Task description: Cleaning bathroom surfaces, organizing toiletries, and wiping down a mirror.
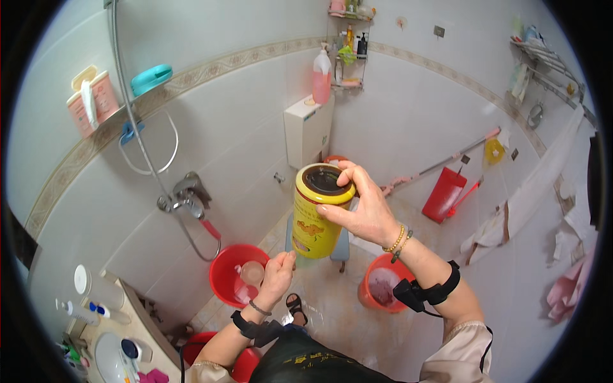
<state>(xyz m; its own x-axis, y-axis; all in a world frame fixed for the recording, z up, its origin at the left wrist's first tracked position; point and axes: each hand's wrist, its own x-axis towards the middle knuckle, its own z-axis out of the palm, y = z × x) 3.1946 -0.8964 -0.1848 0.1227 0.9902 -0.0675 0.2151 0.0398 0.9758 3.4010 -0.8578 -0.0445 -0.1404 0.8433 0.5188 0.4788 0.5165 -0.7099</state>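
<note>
My right hand (368,206) grips the top of a yellow canister (313,225), with the thumb on its side and the fingers over the rim. The canister has a dark, glossy round top (325,179), a yellow rim and printed flowers and writing on its side. My left hand (279,275) is at the canister's lower left, fingers curled and fingertips close to its bottom edge. Whether those fingertips touch or hold it cannot be made out. Behind the canister, partly hidden, stands a grey-blue stool (341,246).
A red bucket (218,273) with a translucent scoop (252,274) stands left, and an orange-red bucket (371,297) of cloudy water right. A washbasin counter (148,330) is at lower left. A mop (431,165) leans by a red dustpan (443,194). The tiled floor (335,330) looks wet.
</note>
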